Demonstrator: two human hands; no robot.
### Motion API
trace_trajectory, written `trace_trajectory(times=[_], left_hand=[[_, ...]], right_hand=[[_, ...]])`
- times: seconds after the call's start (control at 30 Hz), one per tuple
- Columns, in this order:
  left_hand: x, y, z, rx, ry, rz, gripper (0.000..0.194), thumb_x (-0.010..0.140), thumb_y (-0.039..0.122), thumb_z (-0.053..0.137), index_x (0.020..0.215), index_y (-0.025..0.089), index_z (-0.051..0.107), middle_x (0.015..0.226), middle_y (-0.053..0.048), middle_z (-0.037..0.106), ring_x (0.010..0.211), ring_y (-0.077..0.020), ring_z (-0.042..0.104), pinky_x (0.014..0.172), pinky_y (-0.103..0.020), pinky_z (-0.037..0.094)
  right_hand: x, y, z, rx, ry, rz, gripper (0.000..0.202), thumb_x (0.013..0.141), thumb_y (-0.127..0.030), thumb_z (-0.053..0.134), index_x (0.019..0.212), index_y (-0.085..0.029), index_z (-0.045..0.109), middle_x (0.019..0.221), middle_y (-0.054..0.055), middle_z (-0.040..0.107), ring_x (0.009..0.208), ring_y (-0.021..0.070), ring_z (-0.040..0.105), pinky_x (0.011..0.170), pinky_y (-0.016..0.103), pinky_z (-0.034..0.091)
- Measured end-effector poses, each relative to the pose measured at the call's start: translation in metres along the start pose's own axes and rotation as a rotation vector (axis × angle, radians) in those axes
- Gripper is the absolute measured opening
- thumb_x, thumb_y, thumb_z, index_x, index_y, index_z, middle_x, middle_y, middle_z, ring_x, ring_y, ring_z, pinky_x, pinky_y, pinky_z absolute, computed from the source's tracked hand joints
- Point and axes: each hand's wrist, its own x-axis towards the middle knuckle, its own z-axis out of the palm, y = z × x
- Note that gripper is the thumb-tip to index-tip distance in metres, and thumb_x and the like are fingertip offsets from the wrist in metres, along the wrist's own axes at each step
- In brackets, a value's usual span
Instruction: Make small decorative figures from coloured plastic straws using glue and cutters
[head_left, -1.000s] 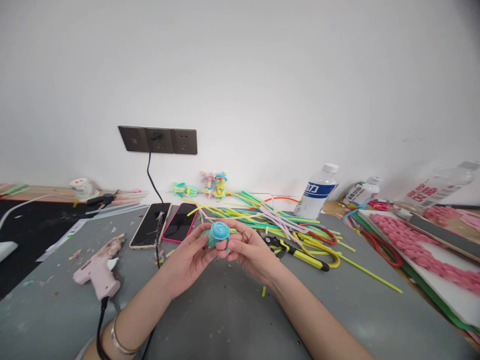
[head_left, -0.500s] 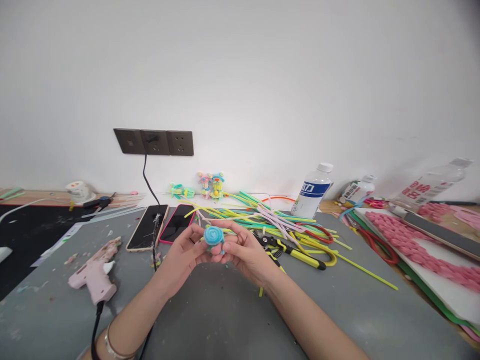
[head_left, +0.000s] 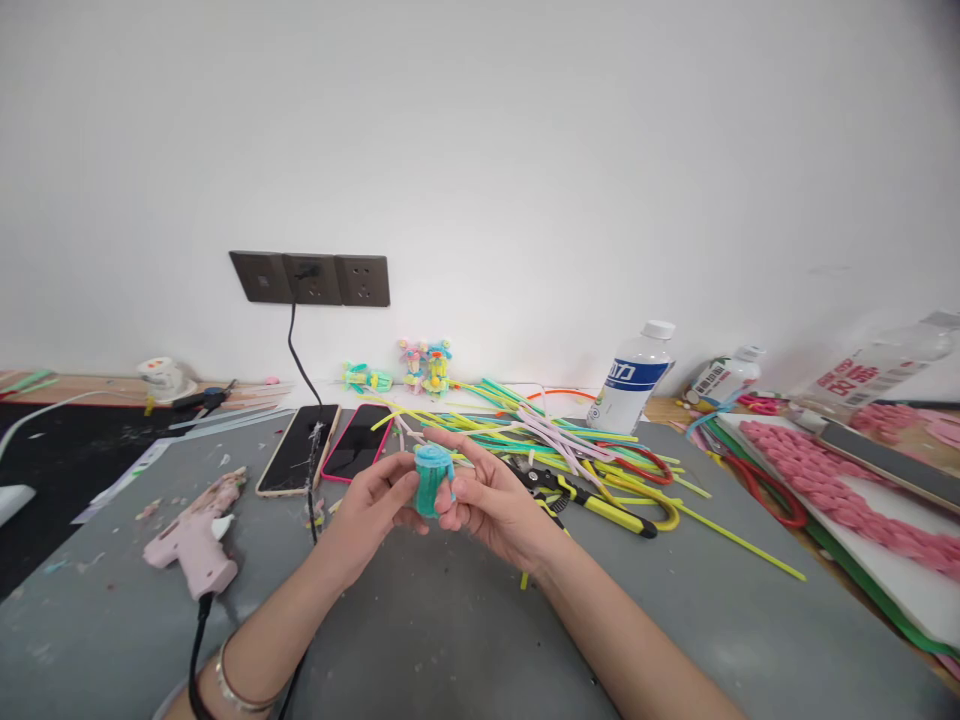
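Observation:
Between my two hands, above the grey mat, is a small fuzzy pipe-cleaner cylinder (head_left: 430, 482), light blue on its coiled top and teal green down its side. My left hand (head_left: 384, 500) pinches it from the left with thumb and fingertips. From the right, my right hand (head_left: 487, 500) grips it, the thumb near a short blue end at its edge and the index finger stretched behind it. Beyond my hands lies a loose heap of pipe cleaners (head_left: 555, 430) in yellow, green and lilac. Yellow-and-black pliers (head_left: 600, 508) rest just right of my right hand.
A pink glue gun (head_left: 196, 550) with a black cord lies at left. Two phones (head_left: 298, 452) are behind my left hand. Small pipe-cleaner figures (head_left: 426, 368) stand by the wall. A white bottle (head_left: 634, 380) stands at right, near pink braided work (head_left: 847, 490) on a board.
The pipe-cleaner cylinder has been tipped in my fingers: its spiral top faced me before, and now its green side shows. The view has shifted slightly.

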Motion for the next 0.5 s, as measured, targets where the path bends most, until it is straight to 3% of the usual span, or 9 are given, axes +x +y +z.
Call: trace_trajectory(times=[0.5], left_hand=[[-0.0008,0.0015,0.002,0.073,0.026,0.048,0.027,0.07,0.033,0.083,0.09,0.017,0.076,0.073,-0.004,0.07,0.066,-0.0176,0.063,0.059,-0.024,0.05]], right_hand=[[-0.0001,0.0037,0.0019,-0.053,-0.019,0.028,0.065,0.076,-0.031,0.082,0.133,-0.02,0.053,0.074,0.001,0.077,0.061,0.0124,0.072,0.058,0.019,0.055]])
